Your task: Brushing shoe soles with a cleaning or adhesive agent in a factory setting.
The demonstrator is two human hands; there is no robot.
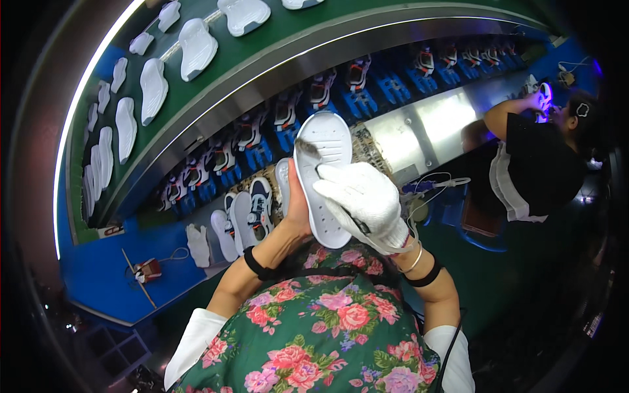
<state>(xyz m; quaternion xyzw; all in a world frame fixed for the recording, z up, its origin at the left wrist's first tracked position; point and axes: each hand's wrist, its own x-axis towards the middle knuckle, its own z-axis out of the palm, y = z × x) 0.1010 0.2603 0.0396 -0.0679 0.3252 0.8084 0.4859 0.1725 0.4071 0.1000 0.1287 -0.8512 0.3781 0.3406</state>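
Observation:
A white shoe sole (pixel 329 226) stands upright in front of me, its ridged inner side facing me. My bare left hand (pixel 299 208) grips it along its left edge. My right hand (pixel 363 196), in a white knit glove, is closed over the sole's right side. From its fingertips a brush with dark bristles (pixel 307 150) reaches onto the upper part of the sole; most of its handle is hidden. Just left of my left hand are a dark-and-white shoe (pixel 260 204) and white soles (pixel 244 221).
Shoe uppers (pixel 286 110) ride on blue racks (pixel 394 88) along a curved line ahead. Above it, white soles (pixel 154 90) lie on a green belt. A blue table (pixel 98 272) holds a small red box (pixel 148 269) and a white glove (pixel 198 243). Another person (pixel 544 150) works at right.

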